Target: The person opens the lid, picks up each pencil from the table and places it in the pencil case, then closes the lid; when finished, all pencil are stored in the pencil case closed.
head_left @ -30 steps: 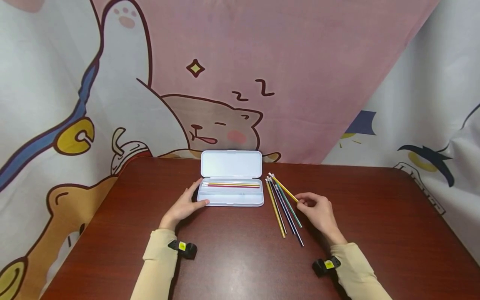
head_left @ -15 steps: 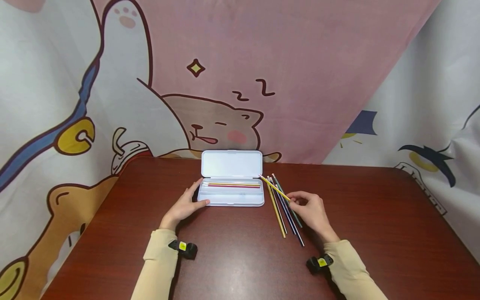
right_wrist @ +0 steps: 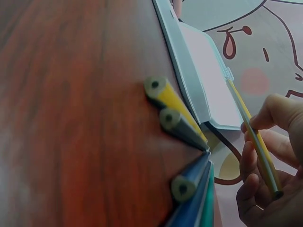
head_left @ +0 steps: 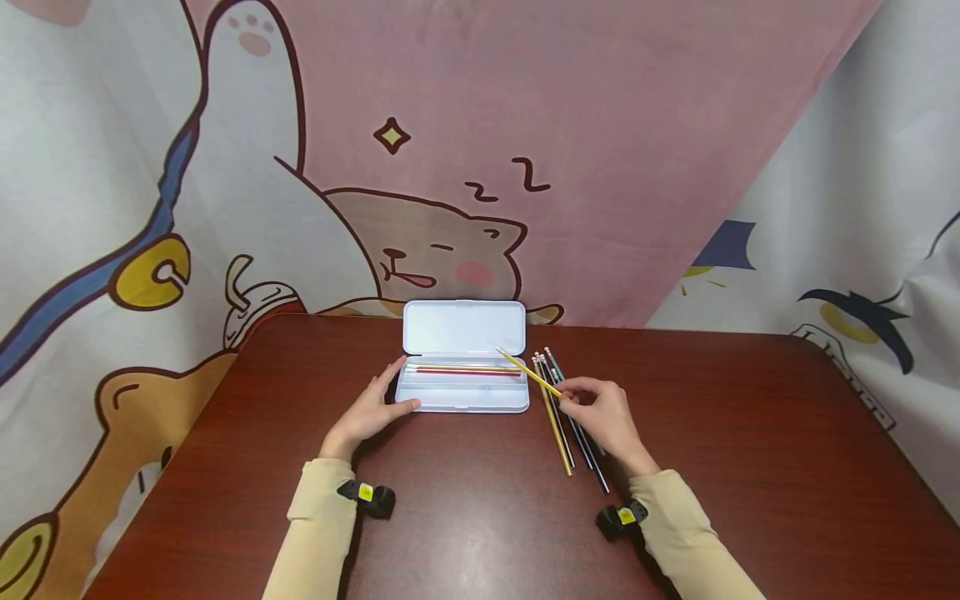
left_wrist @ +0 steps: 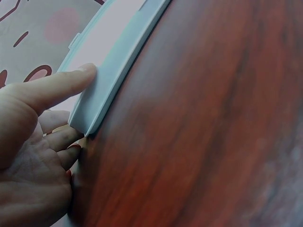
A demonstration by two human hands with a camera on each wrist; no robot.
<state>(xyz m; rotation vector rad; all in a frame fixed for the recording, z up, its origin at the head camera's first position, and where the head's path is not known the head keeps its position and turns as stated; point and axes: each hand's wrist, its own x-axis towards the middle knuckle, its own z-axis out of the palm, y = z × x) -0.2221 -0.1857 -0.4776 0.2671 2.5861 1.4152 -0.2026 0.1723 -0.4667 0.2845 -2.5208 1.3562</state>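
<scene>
A white pencil case (head_left: 461, 398) lies with its lid raised on the brown table. Inside, a few pencils (head_left: 465, 370), red and yellow among them, lie in the back compartment. My left hand (head_left: 369, 411) holds the case's left end, its thumb over the rim and its fingers at the end wall. My right hand (head_left: 602, 414) pinches a yellow pencil (head_left: 528, 372) near one end. Tilted up to the left, that pencil reaches over the case's right side. Beneath the right hand lies a loose bunch of pencils (head_left: 557, 421), yellow, dark blue and green.
The table (head_left: 480, 517) extends forward and to both sides of the case. Behind it hangs a cartoon-printed cloth (head_left: 615, 167), near the raised lid (head_left: 463, 327). A small black camera is strapped to each wrist.
My right hand has moved left with the yellow pencil, lifting it off the bunch so its far end is now over the case. The left hand and case have stayed still.
</scene>
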